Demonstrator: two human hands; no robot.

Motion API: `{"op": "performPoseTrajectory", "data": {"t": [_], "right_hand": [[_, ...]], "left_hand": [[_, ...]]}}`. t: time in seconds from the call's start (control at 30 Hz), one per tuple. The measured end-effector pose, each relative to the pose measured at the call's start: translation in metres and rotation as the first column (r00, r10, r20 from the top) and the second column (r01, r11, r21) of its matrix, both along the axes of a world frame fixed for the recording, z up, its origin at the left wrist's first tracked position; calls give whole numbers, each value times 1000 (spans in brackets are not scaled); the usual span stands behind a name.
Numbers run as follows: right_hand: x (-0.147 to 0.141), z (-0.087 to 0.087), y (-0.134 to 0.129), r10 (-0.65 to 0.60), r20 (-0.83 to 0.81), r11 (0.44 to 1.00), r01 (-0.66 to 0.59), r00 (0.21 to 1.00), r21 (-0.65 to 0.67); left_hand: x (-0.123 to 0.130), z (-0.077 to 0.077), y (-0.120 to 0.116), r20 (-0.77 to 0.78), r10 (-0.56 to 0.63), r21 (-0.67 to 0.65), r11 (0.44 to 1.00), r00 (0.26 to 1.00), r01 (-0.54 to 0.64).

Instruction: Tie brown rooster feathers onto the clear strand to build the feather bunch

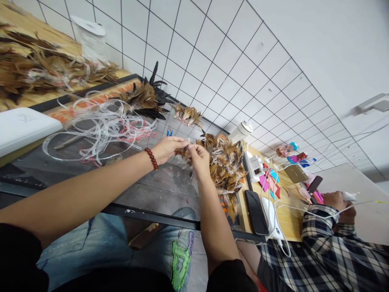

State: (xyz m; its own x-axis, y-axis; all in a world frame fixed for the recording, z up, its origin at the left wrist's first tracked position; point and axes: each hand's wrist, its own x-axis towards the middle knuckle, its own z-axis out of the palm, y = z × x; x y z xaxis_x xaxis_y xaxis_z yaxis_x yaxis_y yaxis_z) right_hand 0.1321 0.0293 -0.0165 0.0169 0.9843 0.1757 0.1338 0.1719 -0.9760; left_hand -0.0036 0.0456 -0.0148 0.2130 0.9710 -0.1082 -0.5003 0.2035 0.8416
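Note:
My left hand (168, 148), with a red bead bracelet (151, 158) on its wrist, reaches in over the dark glass table. Its fingers are pinched together and meet the fingertips of my right hand (199, 159), also pinched. A small whitish and brown feather piece (182, 153) shows at and below the fingertips; its exact shape is partly hidden by the fingers. Just right of my right hand lies a large pile of brown feather bunches (226, 162). Tangled clear and pink ribbon (106, 129) spreads to the left, and a small blue clip (169, 132) lies beyond my left hand.
Behind are small feather bunches (187, 115), black and brown feathers (146, 97) and a white bottle (241, 130). A white box (27, 127) sits at left. On the right are a phone (256, 213), power strip (272, 217), cables and a person in a plaid shirt (328, 251).

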Motion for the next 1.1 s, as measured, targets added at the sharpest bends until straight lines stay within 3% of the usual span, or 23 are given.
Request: {"op": "performPoseTrajectory", "data": {"t": [0.2,0.3,0.4,0.47,0.57,0.63,0.67,0.73,0.8,0.87,0.97,1.1], "right_hand": [[-1,-3,2,-7,37,1000,7,999,18],[14,4,1,20,227,999,-28,974,32],[36,15,-2,10,552,994,-67,834,83],[46,18,-3,109,702,978,-202,703,50],[51,15,-4,253,804,933,-357,538,-54],[49,12,-3,237,827,933,-358,509,-46],[47,11,-2,211,817,941,-338,537,-21],[42,10,-1,161,711,965,-259,684,30],[36,12,-1,132,472,986,-165,872,29],[29,15,-3,144,187,990,-139,972,-40],[17,16,-5,163,-86,974,-174,983,-142],[9,14,-6,132,-197,965,-172,972,-200]], "left_hand": [[1,0,-1,12,-20,15,1000,1000,20],[0,4,-2,28,4,24,1000,1000,-4],[-2,9,-3,45,82,51,995,996,-84],[-3,10,-3,48,129,58,990,990,-132],[-3,9,-2,52,158,21,987,986,-159],[-3,7,-2,47,162,2,987,986,-163],[-2,6,-2,42,164,-1,986,986,-164],[-1,5,-2,32,161,8,987,986,-161],[0,5,-2,5,157,18,987,988,-157],[2,5,-4,-36,151,22,988,988,-150],[6,5,-6,-48,102,37,994,994,-100],[8,6,-8,0,24,48,999,1000,-24]]}}
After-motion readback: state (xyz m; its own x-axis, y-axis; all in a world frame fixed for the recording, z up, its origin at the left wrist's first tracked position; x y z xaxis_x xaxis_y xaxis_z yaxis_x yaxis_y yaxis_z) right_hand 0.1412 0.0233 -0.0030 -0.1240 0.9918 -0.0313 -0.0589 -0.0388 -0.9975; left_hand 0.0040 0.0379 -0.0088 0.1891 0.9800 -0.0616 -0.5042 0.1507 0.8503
